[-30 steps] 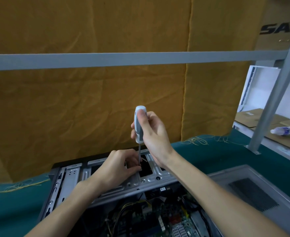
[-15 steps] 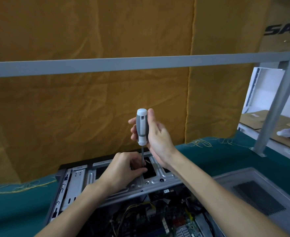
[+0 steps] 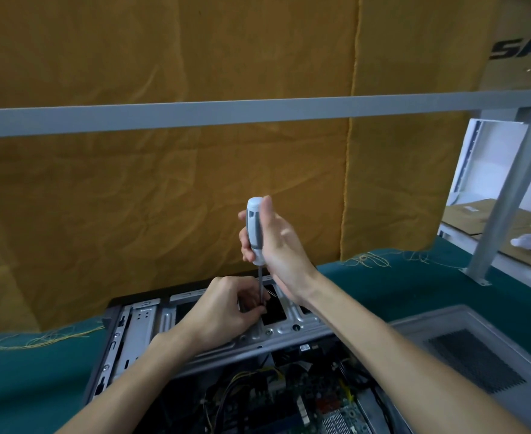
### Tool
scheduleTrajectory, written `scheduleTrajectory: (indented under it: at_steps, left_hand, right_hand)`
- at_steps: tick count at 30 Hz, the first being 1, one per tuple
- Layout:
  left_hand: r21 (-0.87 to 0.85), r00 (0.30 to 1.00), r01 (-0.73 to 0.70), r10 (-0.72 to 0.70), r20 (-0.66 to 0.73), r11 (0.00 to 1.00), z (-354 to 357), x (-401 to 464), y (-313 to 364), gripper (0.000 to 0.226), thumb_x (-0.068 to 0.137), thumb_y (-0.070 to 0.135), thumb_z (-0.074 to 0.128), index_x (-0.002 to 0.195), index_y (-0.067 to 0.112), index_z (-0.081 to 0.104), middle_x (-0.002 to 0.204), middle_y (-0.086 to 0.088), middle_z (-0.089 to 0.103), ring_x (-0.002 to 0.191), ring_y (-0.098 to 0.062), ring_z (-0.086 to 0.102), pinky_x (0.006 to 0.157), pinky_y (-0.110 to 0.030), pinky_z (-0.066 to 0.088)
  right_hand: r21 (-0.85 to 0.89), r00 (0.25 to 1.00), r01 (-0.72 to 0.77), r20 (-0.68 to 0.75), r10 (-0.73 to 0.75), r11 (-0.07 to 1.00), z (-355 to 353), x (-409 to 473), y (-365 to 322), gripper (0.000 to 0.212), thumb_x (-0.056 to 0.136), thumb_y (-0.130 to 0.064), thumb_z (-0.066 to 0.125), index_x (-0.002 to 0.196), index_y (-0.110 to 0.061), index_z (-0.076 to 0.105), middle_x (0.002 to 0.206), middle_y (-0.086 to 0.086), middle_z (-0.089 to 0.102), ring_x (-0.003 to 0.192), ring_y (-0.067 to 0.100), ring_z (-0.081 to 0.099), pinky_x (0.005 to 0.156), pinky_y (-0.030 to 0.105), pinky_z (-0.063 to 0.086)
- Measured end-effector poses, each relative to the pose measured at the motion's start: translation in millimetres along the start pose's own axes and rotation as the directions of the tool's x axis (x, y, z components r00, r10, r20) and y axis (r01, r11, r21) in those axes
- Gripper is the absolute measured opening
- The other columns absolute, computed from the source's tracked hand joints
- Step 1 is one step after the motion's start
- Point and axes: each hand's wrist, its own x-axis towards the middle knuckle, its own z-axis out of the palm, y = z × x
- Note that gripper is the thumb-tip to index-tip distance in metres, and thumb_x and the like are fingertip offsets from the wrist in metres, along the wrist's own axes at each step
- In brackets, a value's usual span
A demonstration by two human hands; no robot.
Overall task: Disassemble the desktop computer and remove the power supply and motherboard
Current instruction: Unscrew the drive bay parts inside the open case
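Above computer case [image 3: 214,346], screwdriver [image 3: 254,233], both hands

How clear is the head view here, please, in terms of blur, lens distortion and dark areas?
Head view: the screwdriver and both hands are fairly sharp; the wide lens bows the grey rail; the computer case interior is dim, so its wiring is hard to read; lighting is even, without glare.

The right hand [image 3: 276,242] grips an upright screwdriver [image 3: 254,230] over the open computer case [image 3: 151,321]; the left hand [image 3: 226,308] pinches its shaft near the tip
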Motion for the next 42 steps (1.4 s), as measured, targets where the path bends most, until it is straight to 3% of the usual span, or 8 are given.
scheduleTrajectory:
  at_steps: [3,17,22,31,33,35,38,42]
  left_hand:
    - [0.006,1.000,0.006,-0.006,-0.003,1.000,-0.5,0.2,-1.5,0.013,0.084,0.017,0.078,0.084,0.028,0.071,0.073,0.013,0.070,0.069,-0.010,0.068,0.060,-0.018,0.052]
    - [0.013,1.000,0.002,-0.001,-0.005,1.000,-0.7,0.1,-0.8,0.013,0.083,0.020,0.081,0.085,0.029,0.072,0.077,0.016,0.071,0.072,-0.006,0.068,0.062,-0.012,0.049]
    - [0.029,1.000,0.012,-0.012,-0.015,1.000,0.9,-1.0,-1.3,0.012,0.085,0.019,0.080,0.087,0.027,0.072,0.076,0.015,0.070,0.073,-0.006,0.068,0.062,-0.014,0.050]
    - [-0.115,0.979,0.071,-0.091,-0.180,0.991,-8.9,-0.3,5.1,0.009,0.088,0.020,0.080,0.092,0.027,0.076,0.087,0.015,0.073,0.083,-0.006,0.071,0.074,-0.018,0.056]
    - [-0.470,0.946,0.139,-0.257,-0.196,0.871,-13.6,0.3,13.2,0.008,0.085,0.025,0.080,0.091,0.020,0.080,0.090,0.003,0.077,0.085,-0.013,0.073,0.078,-0.024,0.059]
    - [-0.851,0.896,0.182,-0.440,-0.063,0.493,-16.4,3.1,22.4,0.017,0.078,0.026,0.081,0.090,0.014,0.082,0.092,-0.007,0.075,0.085,-0.016,0.073,0.083,-0.027,0.059]
    - [-0.973,0.872,0.228,-0.454,0.185,0.042,-15.7,4.2,32.0,0.020,0.080,0.017,0.078,0.098,0.010,0.081,0.091,-0.006,0.072,0.078,-0.011,0.070,0.084,-0.029,0.060]
    - [-0.958,0.870,0.280,-0.404,0.281,-0.062,-8.1,-1.7,40.9,0.028,0.084,0.019,0.075,0.109,0.008,0.079,0.103,-0.003,0.074,0.081,-0.006,0.071,0.079,-0.024,0.059]
  right_hand:
    - [-0.010,0.998,0.025,-0.051,-0.025,1.000,0.9,1.6,1.8,0.061,0.087,-0.068,0.063,0.105,-0.010,0.054,0.076,-0.001,0.061,0.064,0.010,0.056,0.068,0.025,0.051]
    - [0.067,0.999,-0.035,-0.021,0.037,0.997,-8.1,2.9,5.7,0.070,0.093,-0.067,0.042,0.105,-0.004,0.068,0.078,0.004,0.061,0.070,0.014,0.057,0.073,0.031,0.050]
    - [0.082,0.997,-0.053,0.057,0.049,0.995,-4.9,2.8,2.7,0.085,0.073,-0.088,0.052,0.104,-0.009,0.063,0.067,-0.003,0.048,0.057,0.010,0.044,0.055,0.025,0.041]
    - [0.236,0.990,0.120,-0.096,-0.100,0.964,-36.1,9.4,-48.2,0.030,0.086,-0.035,0.074,0.091,-0.012,0.056,0.060,-0.006,0.044,0.047,0.007,0.037,0.041,0.017,0.031]
    - [0.103,0.977,0.164,-0.153,-0.147,0.981,-51.5,9.1,-58.6,0.019,0.092,-0.025,0.073,0.088,-0.011,0.060,0.058,-0.004,0.047,0.045,0.008,0.039,0.041,0.018,0.033]
    - [-0.279,0.971,0.163,-0.126,-0.204,0.946,-59.4,2.0,-56.0,0.017,0.091,-0.020,0.076,0.084,-0.007,0.067,0.061,0.001,0.056,0.050,0.010,0.046,0.048,0.020,0.039]
    - [-0.669,0.976,0.196,0.063,-0.208,0.717,-55.6,-18.3,-30.8,0.015,0.084,-0.023,0.083,0.081,-0.011,0.074,0.067,-0.006,0.064,0.058,0.005,0.051,0.055,0.025,0.042]
    - [-0.784,0.947,0.290,0.151,-0.284,0.549,-45.9,-35.7,-9.9,0.005,0.082,-0.023,0.083,0.084,-0.021,0.079,0.075,-0.012,0.064,0.066,0.010,0.061,0.057,0.041,0.052]
